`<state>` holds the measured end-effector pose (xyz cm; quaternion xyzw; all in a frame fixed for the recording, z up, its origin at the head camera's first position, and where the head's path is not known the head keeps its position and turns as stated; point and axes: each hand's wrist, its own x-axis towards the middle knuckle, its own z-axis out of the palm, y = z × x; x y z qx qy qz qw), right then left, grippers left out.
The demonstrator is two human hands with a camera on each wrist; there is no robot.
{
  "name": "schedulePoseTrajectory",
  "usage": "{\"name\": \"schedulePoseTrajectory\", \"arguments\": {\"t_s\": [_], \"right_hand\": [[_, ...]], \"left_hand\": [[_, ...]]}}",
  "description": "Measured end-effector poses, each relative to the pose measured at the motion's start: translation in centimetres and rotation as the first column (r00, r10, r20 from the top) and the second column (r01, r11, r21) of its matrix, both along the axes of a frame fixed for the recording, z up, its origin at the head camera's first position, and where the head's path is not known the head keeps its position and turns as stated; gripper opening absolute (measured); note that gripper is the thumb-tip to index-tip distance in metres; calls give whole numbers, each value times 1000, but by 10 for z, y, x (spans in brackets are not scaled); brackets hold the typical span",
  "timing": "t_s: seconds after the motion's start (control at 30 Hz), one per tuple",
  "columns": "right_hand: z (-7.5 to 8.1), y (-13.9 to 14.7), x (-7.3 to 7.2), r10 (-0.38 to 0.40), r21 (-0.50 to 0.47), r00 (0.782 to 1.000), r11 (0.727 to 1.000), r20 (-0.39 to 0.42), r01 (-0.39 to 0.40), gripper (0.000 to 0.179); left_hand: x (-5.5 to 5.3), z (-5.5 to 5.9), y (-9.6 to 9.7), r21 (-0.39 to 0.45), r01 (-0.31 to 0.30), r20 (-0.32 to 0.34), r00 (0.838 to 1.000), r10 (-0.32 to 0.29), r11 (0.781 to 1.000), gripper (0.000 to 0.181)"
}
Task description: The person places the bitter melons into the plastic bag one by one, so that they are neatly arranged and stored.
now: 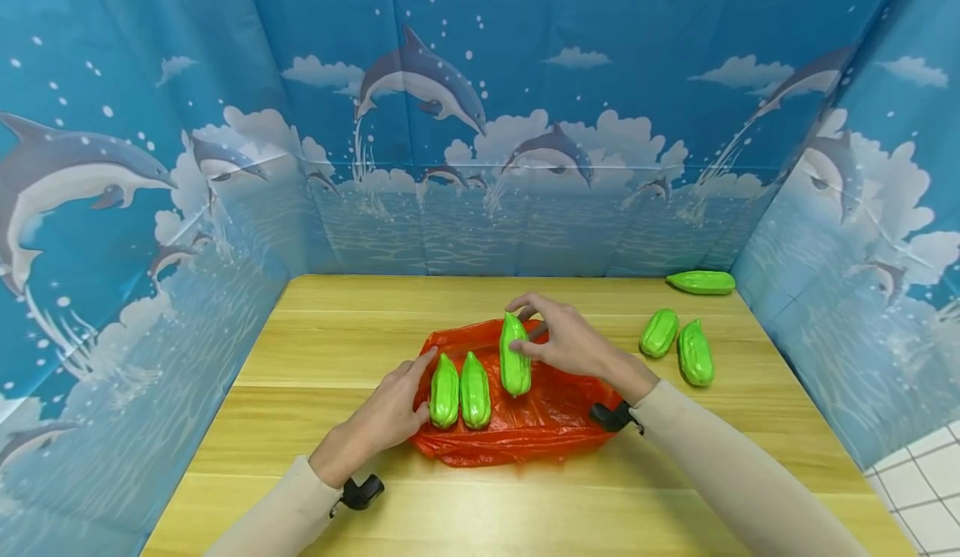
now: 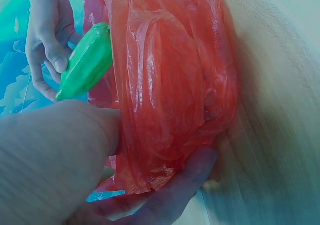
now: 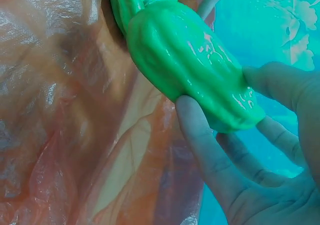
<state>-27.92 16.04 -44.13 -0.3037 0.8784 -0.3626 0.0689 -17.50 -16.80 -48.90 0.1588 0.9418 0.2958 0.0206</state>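
Observation:
My right hand point(image 1: 566, 336) grips a bright green, glossy ridged gourd point(image 1: 514, 361) by its far, pointed end, with thumb and fingers on its sides. It is over a red plastic bag point(image 1: 555, 403). Two more such gourds lie side by side on the bag's left part, a left one point(image 1: 444, 394) and a right one point(image 1: 475, 394). At the bag's left edge my left hand point(image 1: 386, 407) touches it with spread index finger and thumb. In the left wrist view, crumpled red film point(image 2: 170, 85) partly hides that hand's fingers.
Right of the bag, two green gourds lie on the wooden table point(image 1: 330, 315), a shorter one point(image 1: 659, 333) and a longer one point(image 1: 696, 355). Another gourd point(image 1: 701, 283) lies at the far right corner. Dolphin-print curtains point(image 1: 525, 223) border the table at the back and sides.

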Motion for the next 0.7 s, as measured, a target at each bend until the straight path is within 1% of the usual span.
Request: {"name": "schedulePoseTrajectory", "arguments": {"t_s": [0.4,0.6,0.7], "right_hand": [[-3,-5,-1,26,46,997,998,72,-29,57],[-6,-7,-2,43,70,996,996,83,-49,59],[-7,-8,-2,52,74,995,996,88,-59,59]], "left_hand": [[-2,-1,-1,-8,7,-6,1000,-7,1000,87],[-3,-3,-1,-11,2,6,1000,-2,1000,88],[-3,-4,-1,-13,0,0,1000,0,1000,88]]}}
